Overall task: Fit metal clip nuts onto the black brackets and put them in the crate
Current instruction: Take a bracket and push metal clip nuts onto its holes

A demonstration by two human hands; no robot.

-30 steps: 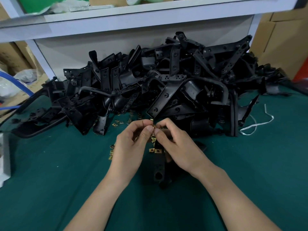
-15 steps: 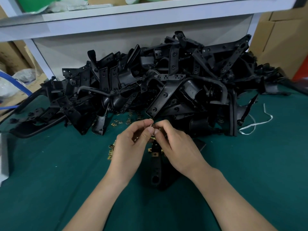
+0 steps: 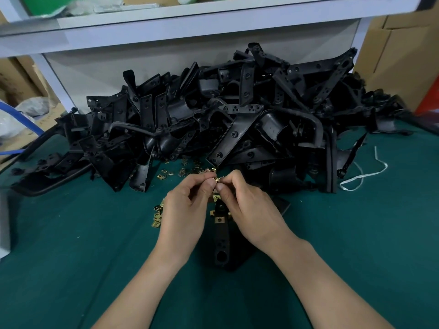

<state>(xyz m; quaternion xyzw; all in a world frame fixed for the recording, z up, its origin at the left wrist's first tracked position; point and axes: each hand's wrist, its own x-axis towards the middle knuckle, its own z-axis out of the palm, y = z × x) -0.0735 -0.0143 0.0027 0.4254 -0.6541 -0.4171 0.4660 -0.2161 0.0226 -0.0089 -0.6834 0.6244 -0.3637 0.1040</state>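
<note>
Both hands are raised just above the green surface (image 3: 71, 257), fingertips meeting at centre.

Left hand (image 3: 187, 210): grip pressed together, thumb and forefinger pinching a small brass-coloured clip nut (image 3: 217, 179). Other fingers are curled.

Right hand (image 3: 249, 210): grip likewise pinched on the same clip nut from the opposite side, thumb tips almost touching. I cannot tell whether more than one piece sits between the fingers.

Directly below the hands a long black bracket (image 3: 222, 236) lies flat on the surface, its round-holed end toward the person. A fitted clip nut (image 3: 219, 219) sits on its strip, with more brass showing just above it, partly hidden by the fingers.

Loose clip nuts (image 3: 185, 170) are scattered on the surface just beyond the hands, at the foot of the pile. A second small cluster lies beside the left hand.

The pile of black brackets (image 3: 237, 119) is heaped across the back of the surface, against a white panel.

A white cord (image 3: 363, 174) lies looped to the right of the pile. A shelf (image 3: 190, 22) runs overhead. Cardboard boxes (image 3: 399, 55) stand at far right.
</note>
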